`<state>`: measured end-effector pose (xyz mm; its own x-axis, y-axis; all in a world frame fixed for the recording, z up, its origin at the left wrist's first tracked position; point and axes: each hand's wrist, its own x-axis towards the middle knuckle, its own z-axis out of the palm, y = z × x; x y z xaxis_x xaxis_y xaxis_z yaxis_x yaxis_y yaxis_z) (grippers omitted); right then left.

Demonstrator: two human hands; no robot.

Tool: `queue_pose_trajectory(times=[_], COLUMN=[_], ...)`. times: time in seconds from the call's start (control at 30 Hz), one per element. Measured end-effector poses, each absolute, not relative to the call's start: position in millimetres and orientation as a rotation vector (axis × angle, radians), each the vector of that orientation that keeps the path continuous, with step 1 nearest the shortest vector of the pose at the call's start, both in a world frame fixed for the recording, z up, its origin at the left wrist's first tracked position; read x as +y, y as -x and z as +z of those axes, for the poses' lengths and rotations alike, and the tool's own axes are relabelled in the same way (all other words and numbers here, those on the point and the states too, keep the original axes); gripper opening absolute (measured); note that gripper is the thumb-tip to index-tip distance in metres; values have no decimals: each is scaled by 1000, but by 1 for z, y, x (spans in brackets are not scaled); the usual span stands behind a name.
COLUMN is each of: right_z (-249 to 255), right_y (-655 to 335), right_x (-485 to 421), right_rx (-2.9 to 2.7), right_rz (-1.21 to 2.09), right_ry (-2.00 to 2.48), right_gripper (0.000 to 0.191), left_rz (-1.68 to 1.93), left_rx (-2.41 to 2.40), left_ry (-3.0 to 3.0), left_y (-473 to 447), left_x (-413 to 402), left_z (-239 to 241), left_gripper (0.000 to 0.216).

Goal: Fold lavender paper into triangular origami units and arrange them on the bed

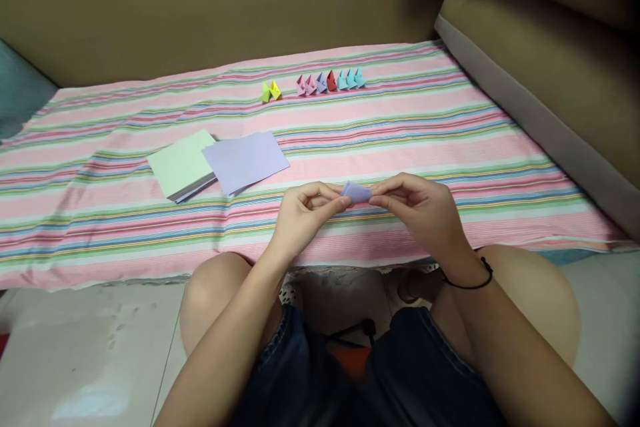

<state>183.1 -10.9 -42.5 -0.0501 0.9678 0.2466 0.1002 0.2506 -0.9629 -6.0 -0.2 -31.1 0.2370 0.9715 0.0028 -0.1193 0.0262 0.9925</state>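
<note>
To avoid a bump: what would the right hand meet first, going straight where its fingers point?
Beyond the folded purple paper it pinches, probably the left hand first; exact depth is unclear.

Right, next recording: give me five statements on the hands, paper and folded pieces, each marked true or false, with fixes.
1. The left hand and right hand both pinch the folded purple paper. True.
2. The black band is on the left wrist. False: the black band is on the right wrist.
3. The purple sheets lie right of the pale green sheet. True.
4. The red piece ends the row on the right. False: light blue pieces do.
5. The cloth is striped. True.
</note>
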Motion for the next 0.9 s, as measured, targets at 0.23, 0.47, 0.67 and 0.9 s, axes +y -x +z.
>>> queue_pose_trajectory(times=[0.23,0.47,0.67,0.9], right_z=[-42,-40,-41,-40], right_y=[-177,-182,-180,-178], right_x=[-13,-11,-12,-12], right_rx=[-1329,-1385,-1350,-1300], right_rz=[1089,1165,1126,1168], right_ry=[1096,1052,1107,1118], right_gripper=[12,21,19,15], left_rz=[1071,1006,1023,1046], left_rx=[982,988,992,962], left_ry=[-1189,-1066,-1114,-1204], left_y=[6,8,7,6], left_x=[0,2,1,0], left_z=[-35,-34,-32,-31], left_gripper=[12,14,18,15])
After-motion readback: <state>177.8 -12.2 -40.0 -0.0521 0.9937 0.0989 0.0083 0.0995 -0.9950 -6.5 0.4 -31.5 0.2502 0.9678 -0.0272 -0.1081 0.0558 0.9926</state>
